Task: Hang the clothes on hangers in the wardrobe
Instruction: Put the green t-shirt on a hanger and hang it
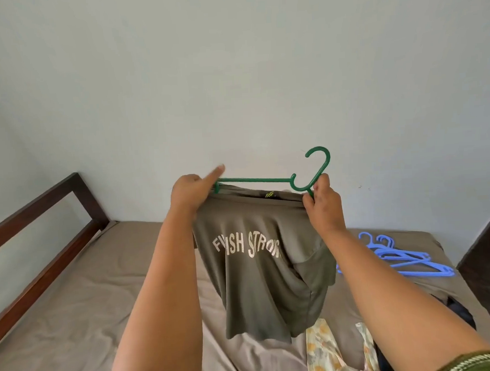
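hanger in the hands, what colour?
Green hanger, carrying an olive t-shirt; the head view shows it clearly.

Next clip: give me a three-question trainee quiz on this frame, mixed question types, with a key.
1. True or false: the olive T-shirt lies flat on the bed.
2. What colour is the hanger held by both hands, left and right?
3. The spare blue hangers lie: A) on the bed, B) on the headboard, C) on the floor.

Key: 1 false, held up; 2 green; 3 A.
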A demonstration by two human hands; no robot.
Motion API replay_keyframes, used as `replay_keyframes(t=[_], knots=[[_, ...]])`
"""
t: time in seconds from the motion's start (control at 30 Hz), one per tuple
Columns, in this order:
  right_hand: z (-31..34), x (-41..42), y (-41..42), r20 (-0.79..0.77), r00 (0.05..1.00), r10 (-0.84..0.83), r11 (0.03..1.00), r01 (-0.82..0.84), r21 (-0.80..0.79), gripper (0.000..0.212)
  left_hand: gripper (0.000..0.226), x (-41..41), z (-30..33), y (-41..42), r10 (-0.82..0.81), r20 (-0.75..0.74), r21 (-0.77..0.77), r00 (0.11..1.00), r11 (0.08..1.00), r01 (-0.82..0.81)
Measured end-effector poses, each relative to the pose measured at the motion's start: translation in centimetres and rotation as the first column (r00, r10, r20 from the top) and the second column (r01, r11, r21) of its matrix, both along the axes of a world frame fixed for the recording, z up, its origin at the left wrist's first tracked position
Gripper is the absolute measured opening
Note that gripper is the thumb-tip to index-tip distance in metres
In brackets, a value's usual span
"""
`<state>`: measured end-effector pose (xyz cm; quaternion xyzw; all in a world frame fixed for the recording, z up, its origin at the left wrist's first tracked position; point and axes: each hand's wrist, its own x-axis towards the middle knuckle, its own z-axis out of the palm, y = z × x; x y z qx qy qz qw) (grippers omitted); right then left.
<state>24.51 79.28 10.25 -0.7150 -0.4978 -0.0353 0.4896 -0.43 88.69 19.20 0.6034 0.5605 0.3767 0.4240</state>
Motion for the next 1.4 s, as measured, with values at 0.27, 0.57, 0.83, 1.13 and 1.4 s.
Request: replay_keyframes(t=[0.27, 0.57, 0.83, 1.13, 1.4], knots=[[1.8, -1.6, 0.5, 0.128, 0.987, 0.097, 0.986, -0.077, -0.15, 0.026, 0.034, 2.5, 0.2, -1.7, -0.219, -0.647, 0.207, 0.73, 0.871, 0.446], [4.9, 0.0, 0.0, 0.156, 0.971, 0.183, 0.981, -0.17, -0.09, 0.02, 0.058, 2.4, -1.6, -2.4, -0.303, -0.591, 0.313, 0.748, 0.768, 0.558], [4.4, 2.4, -2.1, -0.018, 0.997, 0.069, 0.988, -0.066, 0.141, 0.081, 0.019, 4.4, -3.1, -3.0, -0.122, -0.496, 0.494, 0.86, 0.775, 0.395], [1.1, 5.6, -3.0, -0.025, 1.0, 0.016, 0.982, -0.011, 0.187, 0.012, 0.021, 2.2, -2.3, -0.9, -0.082, -0.448, 0.53, 0.89, 0.777, 0.339], [8.9, 5.8, -3.2, -0.622, 0.629, 0.467, 0.884, -0.32, 0.34, 0.023, 0.022, -0.7, -4.0, -0.1, 0.003, -0.338, 0.645, 0.941, 0.729, 0.23]])
